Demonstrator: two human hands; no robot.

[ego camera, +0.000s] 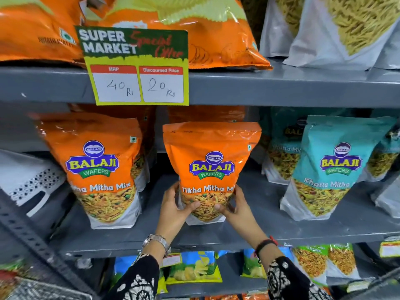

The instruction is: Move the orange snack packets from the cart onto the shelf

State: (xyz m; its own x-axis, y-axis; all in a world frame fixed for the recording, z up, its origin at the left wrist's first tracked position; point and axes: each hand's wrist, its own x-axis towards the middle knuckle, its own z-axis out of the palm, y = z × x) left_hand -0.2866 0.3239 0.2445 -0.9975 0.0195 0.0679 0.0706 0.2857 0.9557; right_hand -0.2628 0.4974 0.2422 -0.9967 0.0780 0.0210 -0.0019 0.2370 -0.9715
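Your left hand (176,210) and right hand (237,210) each grip the glossy orange snack pouch (211,167) by its lower sides, upright on the grey metal shelf (249,232).

The orange snack packet (211,167) is glossy plastic film, creased and catching glare along its top seal, with a clear window low down. The teal packets (337,167) share that shiny film. The shelf (281,213) is grey painted metal, matt and slightly scuffed. The price sign (138,66) looks like printed paper or thin card. A wristwatch (157,242) has a polished metal band. The sleeves (138,280) are printed cloth, perhaps cotton.
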